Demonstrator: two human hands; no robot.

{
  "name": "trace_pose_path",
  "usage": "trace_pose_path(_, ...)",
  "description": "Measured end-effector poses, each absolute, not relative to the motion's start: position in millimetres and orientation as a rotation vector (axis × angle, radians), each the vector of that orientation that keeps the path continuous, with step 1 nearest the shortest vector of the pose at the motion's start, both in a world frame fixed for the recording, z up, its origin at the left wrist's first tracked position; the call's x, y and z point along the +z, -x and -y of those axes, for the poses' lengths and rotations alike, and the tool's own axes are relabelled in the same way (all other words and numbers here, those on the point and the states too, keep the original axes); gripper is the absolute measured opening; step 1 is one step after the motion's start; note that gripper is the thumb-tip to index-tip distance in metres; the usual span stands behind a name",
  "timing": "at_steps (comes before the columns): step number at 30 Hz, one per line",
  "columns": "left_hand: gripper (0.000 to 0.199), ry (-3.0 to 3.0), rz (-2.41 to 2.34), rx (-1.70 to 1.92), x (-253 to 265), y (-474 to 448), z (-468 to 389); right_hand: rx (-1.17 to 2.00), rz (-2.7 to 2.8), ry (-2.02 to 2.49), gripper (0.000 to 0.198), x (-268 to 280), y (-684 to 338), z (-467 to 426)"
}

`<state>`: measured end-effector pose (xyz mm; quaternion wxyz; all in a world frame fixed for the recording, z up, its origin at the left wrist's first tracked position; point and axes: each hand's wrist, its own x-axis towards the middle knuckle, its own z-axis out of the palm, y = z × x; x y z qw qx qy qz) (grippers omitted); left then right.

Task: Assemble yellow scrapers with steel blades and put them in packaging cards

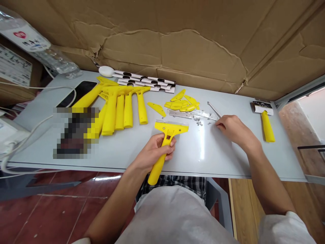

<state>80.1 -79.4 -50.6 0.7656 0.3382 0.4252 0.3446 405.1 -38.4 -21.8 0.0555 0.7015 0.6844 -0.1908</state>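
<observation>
My left hand [162, 149] is wrapped round the handle of a yellow scraper [158, 167], its wide head up and a thin clear-looking edge along the top. My right hand [232, 130] rests at the table with fingertips pinched together; what they hold, if anything, is hidden. A slim metal rod [214, 109] runs up to its knuckles, and whether it is gripped cannot be told. Beside those fingers lie small screws [198, 122] and flat metal strips [179, 114]. Several yellow cover plates [179, 103] are heaped just beyond the strips.
Several yellow scraper handles [128, 110] lie at the left beside a dark phone-like slab [83, 91]. Behind them are folded card sleeves [147, 81] and a white spoon [106, 71]. A scraper with a card sleeve [267, 125] lies far right. Cardboard [162, 51] walls the back; a bottle [38, 44] leans left.
</observation>
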Motion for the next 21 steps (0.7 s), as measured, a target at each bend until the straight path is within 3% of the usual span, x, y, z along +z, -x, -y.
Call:
trace_pose_path(8, 0.037, -0.736, -0.896, 0.751, -54.0, -78.5, 79.2, -0.623, -2.333, -2.065, 0.030, -24.4, -403.9, 34.5)
trace_pose_path(15, 0.034, -0.787, -0.883, 0.725, -54.9, -78.4, 81.0, -1.038, -3.081, -1.572, 0.021, -13.8, -357.9, 42.2)
trace_pose_path(21, 0.032, -0.775, -0.893, 0.758, -54.7, -81.0, 81.1, -1.123, -3.324, -1.456, 0.016, -14.9, -314.1, 42.1)
